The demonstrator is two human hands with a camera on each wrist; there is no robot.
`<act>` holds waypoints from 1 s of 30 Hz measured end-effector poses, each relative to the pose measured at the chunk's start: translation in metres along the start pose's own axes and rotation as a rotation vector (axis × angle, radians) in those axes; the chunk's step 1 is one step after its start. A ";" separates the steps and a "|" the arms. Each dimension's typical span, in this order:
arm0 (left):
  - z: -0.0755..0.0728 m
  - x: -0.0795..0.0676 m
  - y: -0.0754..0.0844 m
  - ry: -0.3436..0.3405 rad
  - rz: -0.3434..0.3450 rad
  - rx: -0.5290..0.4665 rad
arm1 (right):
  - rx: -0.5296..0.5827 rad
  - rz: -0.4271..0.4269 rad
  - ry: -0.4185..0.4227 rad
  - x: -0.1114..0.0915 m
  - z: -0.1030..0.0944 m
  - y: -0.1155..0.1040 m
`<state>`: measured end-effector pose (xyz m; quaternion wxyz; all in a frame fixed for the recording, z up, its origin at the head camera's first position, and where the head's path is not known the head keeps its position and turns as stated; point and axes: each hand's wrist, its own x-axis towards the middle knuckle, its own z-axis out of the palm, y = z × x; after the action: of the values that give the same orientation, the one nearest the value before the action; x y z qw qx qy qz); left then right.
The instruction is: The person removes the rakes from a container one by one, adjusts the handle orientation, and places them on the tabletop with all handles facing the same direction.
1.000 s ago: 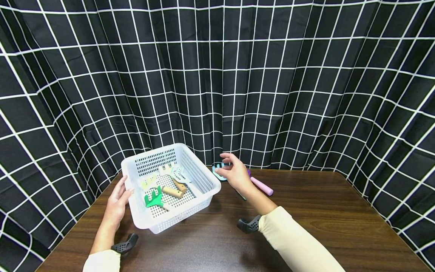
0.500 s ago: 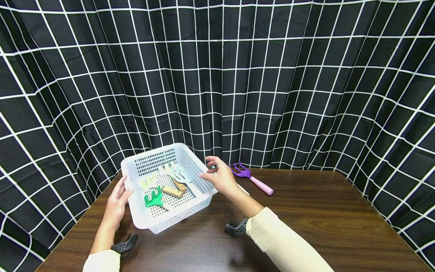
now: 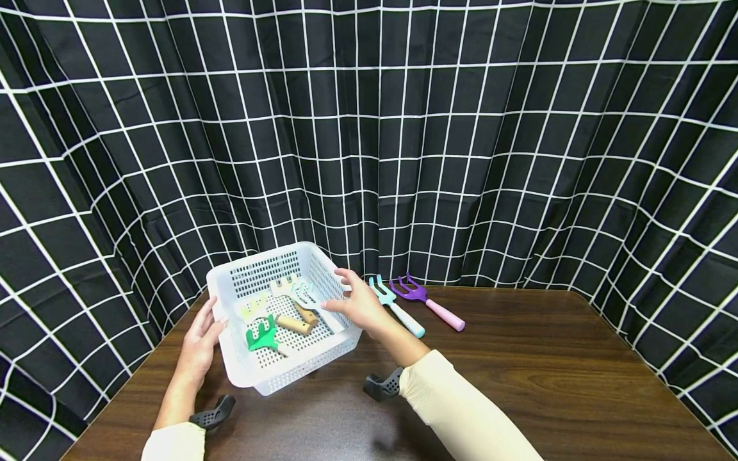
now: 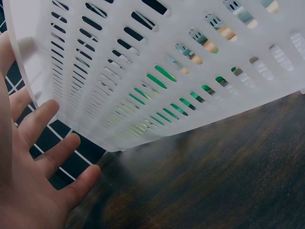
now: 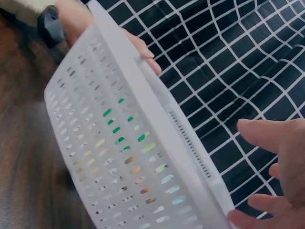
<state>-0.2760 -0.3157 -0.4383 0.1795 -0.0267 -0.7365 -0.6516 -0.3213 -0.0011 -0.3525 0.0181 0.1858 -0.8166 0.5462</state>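
Observation:
A white perforated plastic basket [image 3: 323, 351] stands on the left of the table, with several small garden tools inside. Among them are a green hand rake [image 3: 262, 334], a cream fork [image 3: 282, 288], a wooden handle [image 3: 293, 324] and a pale blue tool with a white handle [image 3: 328, 318]. My left hand [image 3: 198, 339] rests on the basket's left rim, fingers extended and spread in the left wrist view. At the right rim is my right hand [image 3: 363, 307], thumb and fingers spread apart, holding nothing; its fingers reach over the basket's edge in the head view.
Right of the basket, a light blue hand fork [image 3: 398, 308] and a purple hand fork [image 3: 412, 292] with a pink handle lie side by side on the dark wooden table [image 3: 519, 358]. A black curtain with white grid lines [image 3: 461, 160] hangs around the table's back and sides.
My right hand has moved left, from above the light blue fork to the basket's right rim, leaving that fork in plain sight. The left hand and basket have stayed put.

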 end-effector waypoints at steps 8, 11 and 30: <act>-0.002 -0.001 0.000 0.005 -0.001 0.000 | -0.093 0.033 -0.107 0.011 0.008 -0.003; -0.003 -0.001 0.000 0.010 0.001 -0.004 | -0.098 0.048 -0.158 0.017 0.011 -0.002; 0.000 0.003 -0.003 0.013 -0.019 0.012 | -0.198 0.172 -0.416 0.034 0.020 0.008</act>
<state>-0.2798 -0.3169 -0.4403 0.1781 -0.0144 -0.7396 -0.6489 -0.3525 -0.0258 -0.3597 -0.1791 0.2213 -0.8651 0.4130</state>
